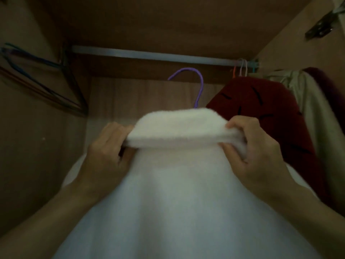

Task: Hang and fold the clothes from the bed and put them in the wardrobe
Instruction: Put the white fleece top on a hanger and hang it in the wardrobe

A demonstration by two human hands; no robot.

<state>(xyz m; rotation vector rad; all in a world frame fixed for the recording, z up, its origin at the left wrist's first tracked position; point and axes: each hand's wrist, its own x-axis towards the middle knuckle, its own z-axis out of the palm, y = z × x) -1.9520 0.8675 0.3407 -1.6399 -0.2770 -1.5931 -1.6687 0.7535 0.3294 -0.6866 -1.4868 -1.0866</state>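
Inside a dim wooden wardrobe (pixel 168 21), I watch two bare hands work at the folded collar of a white fleecy garment (pixel 179 184) that fills the lower middle of the head view. The left hand (pixel 108 150) grips the collar's left end, fingers curled under the rolled fabric and thumb beside it; the right hand (pixel 255 148) pinches the right end, fingertips pressed into the soft pile with a fold of cloth bunched in its grasp. From the top of the collar rises the hook of a purple hanger (pixel 197 85), its curve just below the metal rail (pixel 158 56) and not resting on it. The rest of the hanger is hidden under the fabric. At the right, close beside the white garment, a dark red garment (pixel 261 103) with black dashes hangs from the rail, with orange and pale hanger hooks (pixel 241 69) above it and a cream garment (pixel 302 101) further right. At the left wall, a cluster of bare wire hangers (pixel 43 79) in blue and dark tones hangs at an angle. A metal hinge (pixel 321 27) shows at the upper right.
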